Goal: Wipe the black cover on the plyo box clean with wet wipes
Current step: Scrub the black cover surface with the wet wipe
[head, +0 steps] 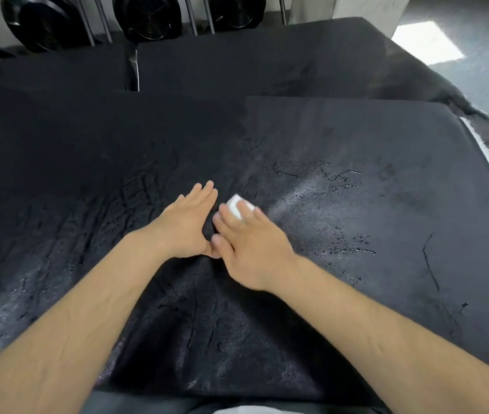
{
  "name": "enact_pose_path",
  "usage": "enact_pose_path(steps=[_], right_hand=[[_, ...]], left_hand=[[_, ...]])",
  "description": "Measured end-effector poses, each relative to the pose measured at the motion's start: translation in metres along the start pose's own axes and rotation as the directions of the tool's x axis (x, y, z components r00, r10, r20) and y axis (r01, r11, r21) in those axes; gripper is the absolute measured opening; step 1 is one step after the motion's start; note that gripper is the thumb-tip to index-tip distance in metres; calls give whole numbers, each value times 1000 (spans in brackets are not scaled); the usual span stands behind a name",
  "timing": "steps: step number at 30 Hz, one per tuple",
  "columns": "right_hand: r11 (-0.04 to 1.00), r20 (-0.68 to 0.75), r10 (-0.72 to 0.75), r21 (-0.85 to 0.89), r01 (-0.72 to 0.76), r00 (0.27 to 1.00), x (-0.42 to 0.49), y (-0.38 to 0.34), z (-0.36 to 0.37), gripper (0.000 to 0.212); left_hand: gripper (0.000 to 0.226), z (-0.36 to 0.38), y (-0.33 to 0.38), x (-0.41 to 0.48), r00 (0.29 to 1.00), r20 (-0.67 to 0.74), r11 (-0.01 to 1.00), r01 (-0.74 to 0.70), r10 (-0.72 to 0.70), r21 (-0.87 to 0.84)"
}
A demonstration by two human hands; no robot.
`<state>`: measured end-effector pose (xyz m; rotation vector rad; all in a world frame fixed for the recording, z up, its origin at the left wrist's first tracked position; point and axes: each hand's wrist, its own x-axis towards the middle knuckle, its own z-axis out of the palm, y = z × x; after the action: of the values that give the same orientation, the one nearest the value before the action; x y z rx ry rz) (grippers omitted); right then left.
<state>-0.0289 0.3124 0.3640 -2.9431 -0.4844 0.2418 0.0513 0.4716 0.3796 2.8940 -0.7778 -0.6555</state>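
Black cover (356,222), cracked and wet-streaked, lies across the top of the box right in front of the person. One folded white wipe (235,205) sits near its middle, pressed down by the straight fingers of the right hand (247,245). The left hand (186,224) lies flat just beside it, holding nothing. A second black-topped box (267,64) stands behind, with three round black discs (147,16) beyond.

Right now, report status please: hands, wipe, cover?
Left hand flat on black cover. Right hand presses wet wipe onto it. Nothing in the way seen.
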Motion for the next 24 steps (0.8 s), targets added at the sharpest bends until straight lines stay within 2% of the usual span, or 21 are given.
enact_pose_path(steps=[1, 3, 5, 7, 9, 11, 13, 16, 17, 19, 21, 22, 24], right_hand=[[999, 3, -12, 39, 12, 1000, -7, 4, 2, 70], [996, 10, 33, 83, -34, 999, 0, 28, 0, 59], [989, 0, 144, 44, -144, 990, 17, 49, -4, 55], [979, -55, 199, -34, -201, 979, 22, 36, -1, 59], [994, -57, 61, -86, -66, 997, 7, 12, 10, 70], [998, -12, -43, -48, 42, 999, -2, 20, 12, 72], [999, -54, 36, -5, -36, 998, 12, 56, -1, 65], [968, -132, 236, -53, -244, 963, 30, 79, -9, 60], [973, -114, 218, -57, -225, 969, 29, 67, -5, 63], [998, -102, 30, -56, -36, 994, 14, 37, 7, 69], [998, -58, -66, 22, 67, 996, 7, 42, 1, 62], [998, -74, -55, 37, 58, 996, 14, 56, -6, 52], [998, -124, 61, 38, -57, 990, 38, 86, -21, 37]], left_hand=[[124, -1, 0, 0, 1000, 6, 1000, -5, 5, -27], [123, -5, 2, -1, 1000, 26, 999, 11, -11, -34], [125, -7, 3, 1, 999, 42, 999, 24, -23, -23], [126, -7, 4, 1, 998, 53, 999, 35, -33, -36], [125, -5, 3, 0, 998, 49, 999, 29, -27, -42], [126, -3, 2, 0, 999, 38, 999, 16, -15, -34], [126, -5, 1, 1, 999, 39, 999, 16, -14, -50], [125, -7, 3, 1, 999, 41, 997, 16, -13, -75], [125, -7, 5, -1, 999, 41, 996, 17, -13, -82], [124, -6, 6, -2, 999, 38, 996, 23, -20, -88], [125, -5, 6, 0, 999, 38, 997, 24, -22, -76], [125, -5, 5, 1, 999, 38, 997, 24, -22, -72], [126, -8, 4, 2, 999, 40, 997, 23, -20, -79]])
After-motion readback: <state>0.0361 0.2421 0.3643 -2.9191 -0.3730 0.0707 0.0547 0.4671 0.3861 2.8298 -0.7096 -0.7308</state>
